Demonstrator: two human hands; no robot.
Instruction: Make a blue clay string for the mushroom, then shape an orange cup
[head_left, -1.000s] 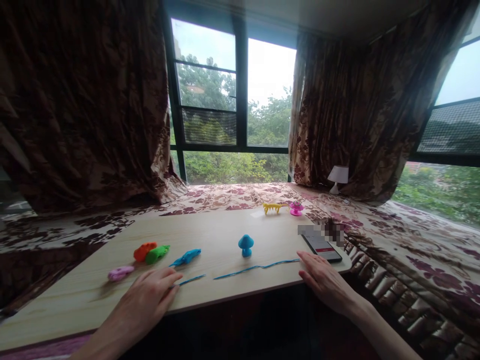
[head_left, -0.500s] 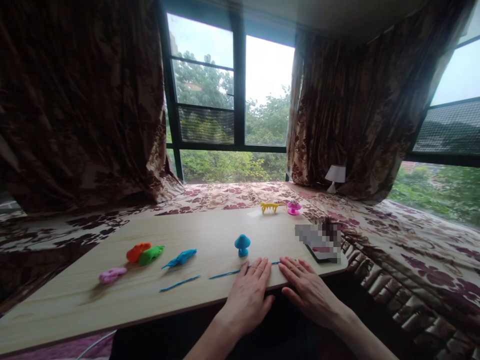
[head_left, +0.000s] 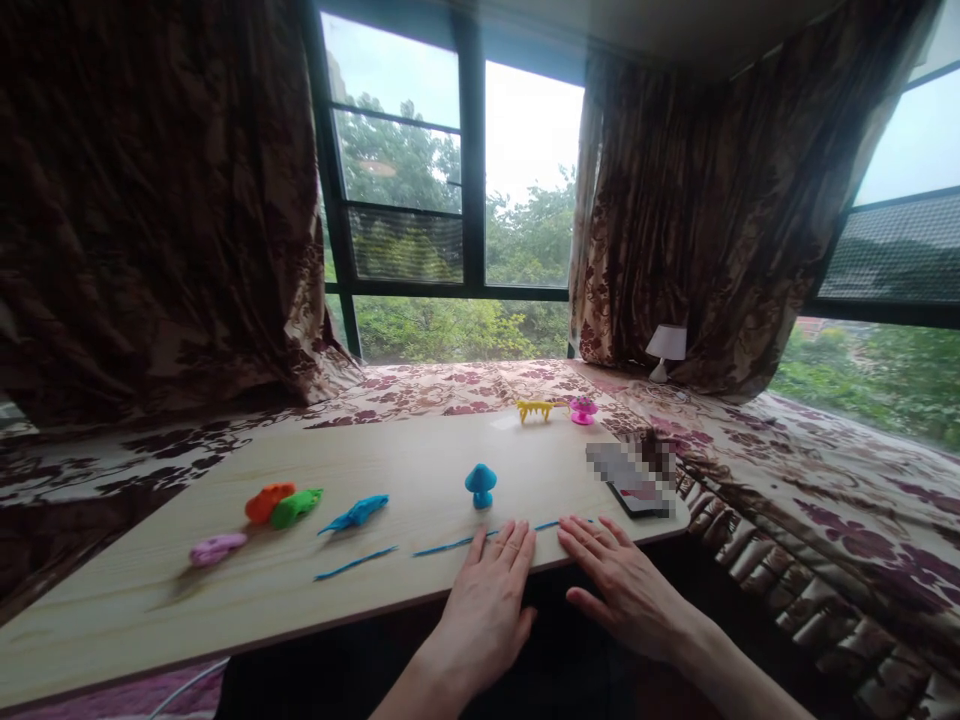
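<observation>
- left hand (head_left: 491,600): palm down, fingers straight and lying side by side, thumb out to the side; nothing pinched. fingertips rest over the middle stretch of the long blue strand (head_left: 446,546).
- right hand (head_left: 626,580): also flat, fingers slightly fanned, thumb apart; no closed grip. fingertips cover the strand near its right end.
- change: a second ago the left hand is far over at the short blue strand (head_left: 355,562); half a second ago it is already beside the right one, and the pair holds nearly that pose now.
- meaning, as i judge it: the short piece is let go, and the work in hand sits on the long strand, under both hands.
- long strand: on the board (head_left: 405,450) close to its near edge; left part bare, a bit showing between the hands.
- short strand: loose on the board, left of the long one, a gap between their ends.
- just beyond the left fingertips: blue mushroom (head_left: 481,486), upright.
- farther left: blue lump (head_left: 360,513), green piece (head_left: 298,508) against an orange piece (head_left: 269,502), pink piece (head_left: 217,548).
- far edge: yellow four-legged figure (head_left: 535,411), magenta piece (head_left: 583,410).
</observation>
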